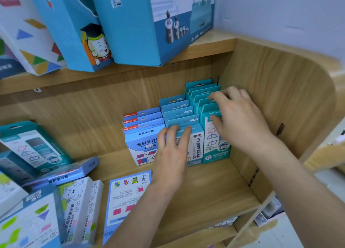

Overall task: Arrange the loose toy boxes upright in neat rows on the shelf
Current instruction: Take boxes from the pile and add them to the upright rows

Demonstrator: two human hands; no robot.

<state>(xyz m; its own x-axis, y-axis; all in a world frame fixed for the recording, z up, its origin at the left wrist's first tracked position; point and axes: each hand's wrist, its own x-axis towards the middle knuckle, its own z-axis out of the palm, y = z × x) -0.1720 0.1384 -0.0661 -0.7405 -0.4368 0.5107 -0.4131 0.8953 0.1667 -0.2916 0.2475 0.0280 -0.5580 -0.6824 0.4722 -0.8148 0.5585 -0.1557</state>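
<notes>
Upright toy boxes (141,141) stand mid-frame on shelf (205,191); loose boxes (128,197) lie lower left | left hand (171,150) fingers laid over middle front box (196,145) | right hand (240,121) pinches right row (214,150) | likely light, stiff card, dentable: grip sides.

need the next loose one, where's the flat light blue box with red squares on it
Head view: the flat light blue box lies on the wooden shelf at front centre, between the white bear box and the left forearm.
</notes>
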